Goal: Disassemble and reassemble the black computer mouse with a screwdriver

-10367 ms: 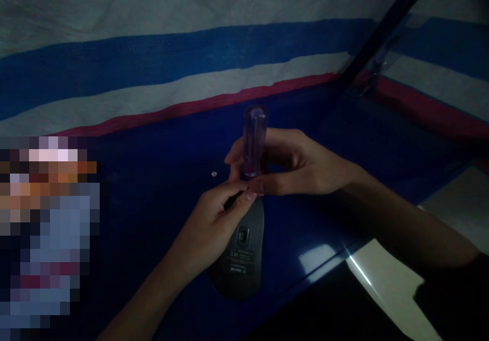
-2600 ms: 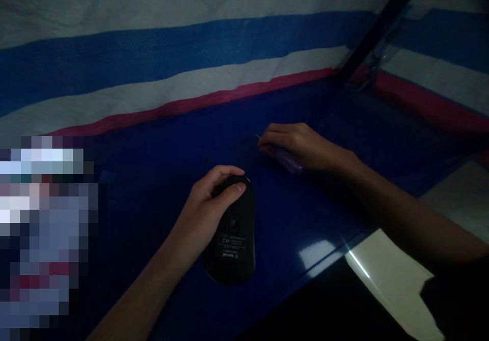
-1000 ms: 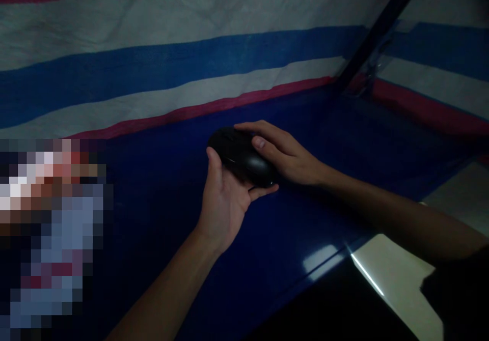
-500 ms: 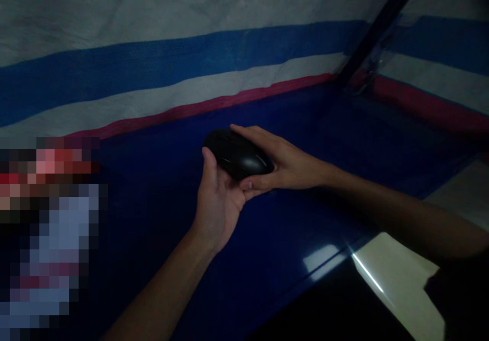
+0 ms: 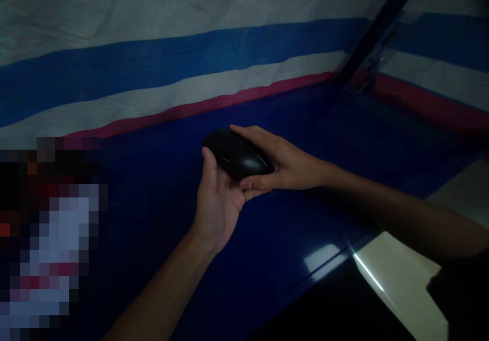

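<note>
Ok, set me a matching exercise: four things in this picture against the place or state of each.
Things:
1 mouse
2 left hand
3 right hand
4 striped sheet

Place or state:
a hangs behind the blue table
b cups the mouse from below
c grips the mouse from the right
d black, held in both hands

Pairs: 1-d, 2-b, 3-c, 4-a

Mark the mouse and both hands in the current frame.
black mouse (image 5: 239, 157): head view, on its glossy top shell.
left hand (image 5: 218, 206): head view, on the base of the thumb.
right hand (image 5: 292, 165): head view, on the back of the hand.
</note>
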The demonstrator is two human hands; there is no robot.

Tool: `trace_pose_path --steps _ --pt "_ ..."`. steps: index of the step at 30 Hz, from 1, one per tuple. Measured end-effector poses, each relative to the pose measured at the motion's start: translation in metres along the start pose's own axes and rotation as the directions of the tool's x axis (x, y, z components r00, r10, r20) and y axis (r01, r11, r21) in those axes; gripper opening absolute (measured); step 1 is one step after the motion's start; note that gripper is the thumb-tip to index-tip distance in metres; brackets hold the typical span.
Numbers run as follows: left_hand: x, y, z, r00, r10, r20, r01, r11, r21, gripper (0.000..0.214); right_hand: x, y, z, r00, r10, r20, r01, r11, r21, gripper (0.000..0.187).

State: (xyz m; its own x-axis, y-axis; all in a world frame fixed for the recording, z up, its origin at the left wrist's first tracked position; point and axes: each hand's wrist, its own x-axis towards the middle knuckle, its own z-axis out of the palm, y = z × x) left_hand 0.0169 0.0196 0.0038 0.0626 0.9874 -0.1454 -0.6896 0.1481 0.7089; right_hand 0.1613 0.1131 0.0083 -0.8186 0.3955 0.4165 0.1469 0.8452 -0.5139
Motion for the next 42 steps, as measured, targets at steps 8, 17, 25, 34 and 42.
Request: trace_pose_path --steps 8,17,25,34,42 --pt "0.001 0.001 0.0 1.0 0.013 -0.023 -0.013 1.0 0.021 0.059 0.0 -0.002 -0.001 1.0 0.013 -0.004 -0.013 1.0 0.019 0.088" --pt "-0.001 0.0 0.0 0.997 0.067 0.042 -0.072 0.99 0.125 0.055 0.001 -0.013 -0.014 0.991 0.1 0.087 -0.13 0.859 0.495 0.069" --pt "-0.003 0.008 0.001 0.994 0.002 0.11 0.005 0.998 -0.069 0.064 0.001 -0.008 -0.021 0.997 -0.072 0.033 0.055 0.933 0.356 0.057" --pt "-0.005 0.015 0.005 0.973 -0.06 -0.223 0.039 0.994 -0.097 0.042 0.001 -0.01 -0.015 0.987 -0.152 0.058 0.147 0.986 0.074 0.061" --pt "-0.008 0.018 -0.002 0.96 -0.063 -0.272 0.036 0.994 -0.101 0.042 0.002 -0.014 -0.015 0.986 -0.157 0.055 0.151 0.984 0.098 0.053"
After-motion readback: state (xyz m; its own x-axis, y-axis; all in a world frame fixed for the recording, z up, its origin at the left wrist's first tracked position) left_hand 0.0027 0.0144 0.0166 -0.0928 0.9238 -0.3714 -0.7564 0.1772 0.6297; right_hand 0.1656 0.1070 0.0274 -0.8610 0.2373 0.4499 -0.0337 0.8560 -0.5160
